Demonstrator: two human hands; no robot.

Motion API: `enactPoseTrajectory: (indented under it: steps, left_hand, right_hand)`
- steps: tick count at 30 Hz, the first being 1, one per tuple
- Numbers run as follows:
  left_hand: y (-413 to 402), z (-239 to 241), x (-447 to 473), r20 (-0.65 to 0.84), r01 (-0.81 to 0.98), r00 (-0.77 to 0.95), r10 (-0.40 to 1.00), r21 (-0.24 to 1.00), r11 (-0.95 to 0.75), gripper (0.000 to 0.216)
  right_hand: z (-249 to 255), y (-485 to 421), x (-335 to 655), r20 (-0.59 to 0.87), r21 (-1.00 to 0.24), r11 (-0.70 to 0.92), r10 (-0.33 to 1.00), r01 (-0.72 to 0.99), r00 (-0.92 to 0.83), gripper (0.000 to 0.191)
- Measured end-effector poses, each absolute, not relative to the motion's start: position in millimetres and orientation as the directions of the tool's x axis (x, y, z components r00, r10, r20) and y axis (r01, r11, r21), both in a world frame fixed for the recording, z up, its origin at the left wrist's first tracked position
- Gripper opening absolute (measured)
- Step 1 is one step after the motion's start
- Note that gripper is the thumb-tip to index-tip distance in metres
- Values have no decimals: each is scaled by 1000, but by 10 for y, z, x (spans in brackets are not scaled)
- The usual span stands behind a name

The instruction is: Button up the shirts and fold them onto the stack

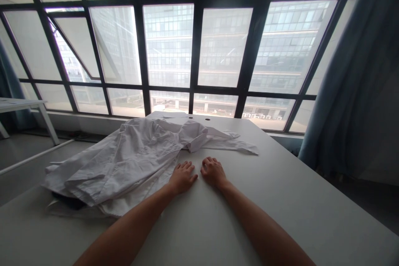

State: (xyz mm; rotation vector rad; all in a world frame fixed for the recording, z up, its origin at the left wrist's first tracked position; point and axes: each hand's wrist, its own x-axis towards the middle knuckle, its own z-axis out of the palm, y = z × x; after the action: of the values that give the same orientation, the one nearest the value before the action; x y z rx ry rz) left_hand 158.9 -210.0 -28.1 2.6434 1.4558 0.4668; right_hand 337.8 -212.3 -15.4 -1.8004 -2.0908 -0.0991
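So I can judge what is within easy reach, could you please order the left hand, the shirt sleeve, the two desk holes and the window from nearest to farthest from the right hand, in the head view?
From the right hand:
1. left hand: just to its left, on the desk.
2. shirt sleeve: ahead, lying on the desk.
3. two desk holes: ahead, near the far edge.
4. window: beyond the desk.

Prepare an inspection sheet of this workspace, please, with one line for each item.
surface: white table with two small round holes near the far edge
job's things: crumpled white long-sleeved shirt, spread unfolded
clutter: dark item under the shirt's near edge
hands: left hand and right hand lie flat on the table, apart, holding nothing
cables: nothing seen
surroundings: large window, blue curtain, second table at left
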Motion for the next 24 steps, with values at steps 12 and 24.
enactPoseTrajectory:
  steps: [12, 24]
  left_hand:
    - [-2085, -299, 1591, 256, 815, 504, 825, 176, -552, 44]
    - [-2031, -276, 1578, 211, 804, 519, 828, 208, -557, 41]
  right_hand:
    - [-157, -2181, 3374, 334, -177, 183, 935, 967, -116, 21]
    - [-61, -2649, 3417, 226, 7, 255, 942, 967, -250, 29]
